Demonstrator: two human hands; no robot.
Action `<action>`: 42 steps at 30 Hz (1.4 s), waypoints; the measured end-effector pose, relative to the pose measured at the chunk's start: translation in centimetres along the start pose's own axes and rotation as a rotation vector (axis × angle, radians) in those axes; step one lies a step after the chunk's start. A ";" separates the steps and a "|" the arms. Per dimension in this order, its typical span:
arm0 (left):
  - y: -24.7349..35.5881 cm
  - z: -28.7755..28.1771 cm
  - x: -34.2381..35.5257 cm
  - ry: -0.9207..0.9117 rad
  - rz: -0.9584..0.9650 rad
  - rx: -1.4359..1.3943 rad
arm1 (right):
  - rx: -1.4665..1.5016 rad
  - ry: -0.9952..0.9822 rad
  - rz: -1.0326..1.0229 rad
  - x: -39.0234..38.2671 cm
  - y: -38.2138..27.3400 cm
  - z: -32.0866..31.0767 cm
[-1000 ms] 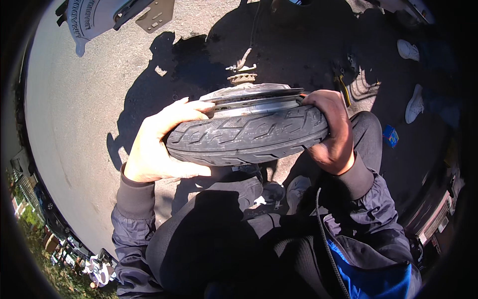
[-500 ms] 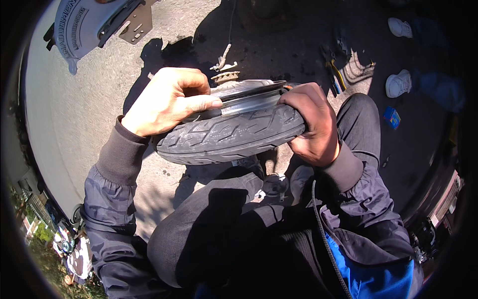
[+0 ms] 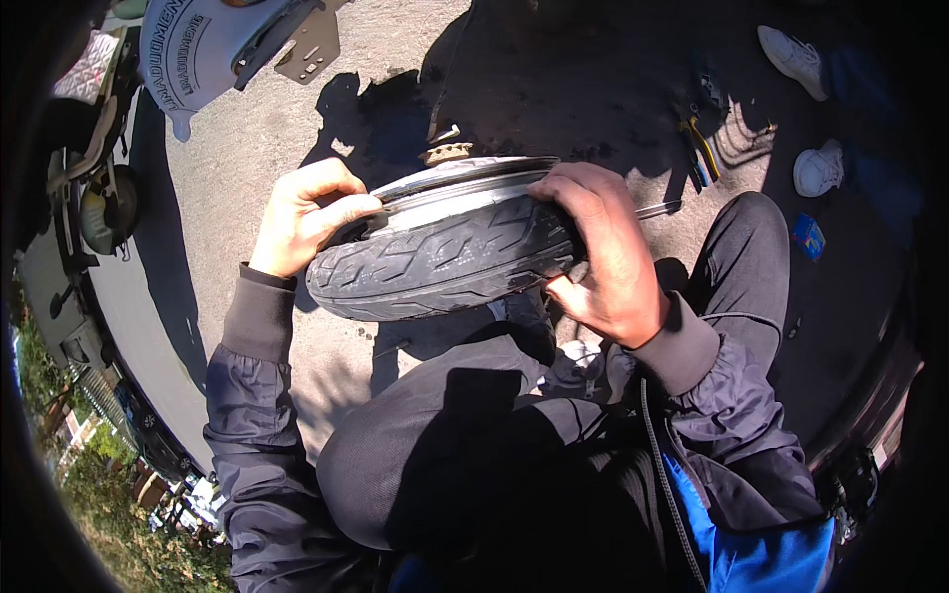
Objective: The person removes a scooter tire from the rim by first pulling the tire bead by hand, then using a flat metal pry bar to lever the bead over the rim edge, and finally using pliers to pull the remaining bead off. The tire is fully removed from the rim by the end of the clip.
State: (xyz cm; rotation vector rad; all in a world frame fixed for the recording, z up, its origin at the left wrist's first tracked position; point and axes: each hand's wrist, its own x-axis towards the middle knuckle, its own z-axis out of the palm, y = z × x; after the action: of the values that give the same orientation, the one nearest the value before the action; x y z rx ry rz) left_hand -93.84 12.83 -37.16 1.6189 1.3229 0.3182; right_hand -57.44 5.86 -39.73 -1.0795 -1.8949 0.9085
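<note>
A small black treaded tyre (image 3: pixel 445 265) is held tilted in front of my bent knees. Its silvery metal rim (image 3: pixel 450 205) stands partly out of the tyre on the far side, with a toothed hub piece (image 3: pixel 448 153) beyond it. My left hand (image 3: pixel 306 215) grips the left end, thumb stretched along the rim edge and fingers curled. At the right end my right hand (image 3: pixel 611 259) is wrapped over the tyre, fingertips at the rim and thumb underneath. The wheel's underside is hidden.
Pliers with yellow-and-black handles (image 3: pixel 704 148) lie on the ground at right. A thin metal rod (image 3: pixel 659 209) shows beside my right hand. A blue packet (image 3: pixel 809 237) lies near another person's white shoe (image 3: pixel 819 170). A grey curved panel (image 3: pixel 203 64) juts in at upper left.
The view has swung, so the ground things sit further right. Both hands still hold the wheel; my left thumb has drawn back toward the rim's left end. The thin rod has come into sight.
</note>
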 end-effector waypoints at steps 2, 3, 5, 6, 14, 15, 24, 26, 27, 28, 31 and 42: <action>-0.4 -0.1 -0.7 0.002 0.023 0.036 | -0.002 -0.004 -0.012 0.2 -0.2 0.5; -0.7 -0.1 -1.0 0.002 0.019 0.028 | -0.003 -0.017 -0.034 0.3 -0.2 0.8; -0.7 0.1 -1.5 0.003 -0.002 -0.007 | -0.001 -0.029 -0.014 0.5 -0.2 0.9; -0.7 0.1 -1.6 0.012 0.006 -0.010 | -0.002 -0.027 0.003 0.4 -0.2 0.9; -1.6 0.2 -2.1 0.064 -0.002 -0.034 | 0.018 -0.053 -0.047 -0.1 0.7 0.0; -1.8 0.1 -2.3 0.071 -0.005 -0.024 | 0.023 -0.053 0.002 0.0 1.1 -0.2; -3.4 -0.5 -2.9 0.082 -0.004 -0.019 | 0.060 -0.035 0.027 -0.4 2.3 0.1; -3.5 -0.5 -3.2 0.084 0.009 -0.002 | 0.094 -0.027 0.007 -0.4 2.4 0.5; -3.6 -0.5 -3.2 0.087 0.018 0.001 | 0.107 -0.017 0.004 -0.3 2.4 0.7; -3.6 -0.5 -3.3 0.086 0.018 0.001 | 0.101 -0.023 0.006 -0.3 2.4 0.8; -3.7 -0.3 -3.4 0.092 0.016 -0.005 | 0.082 -0.023 0.008 -0.2 2.4 0.9; -2.9 0.0 -2.9 0.090 -0.028 -0.079 | 0.023 0.058 0.054 -0.5 2.5 1.2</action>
State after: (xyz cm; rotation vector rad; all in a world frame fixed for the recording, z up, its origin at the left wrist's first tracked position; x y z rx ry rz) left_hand -96.64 10.10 -38.48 1.5341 1.3829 0.4255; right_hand -57.39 6.18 -42.50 -1.1363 -1.8114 0.9176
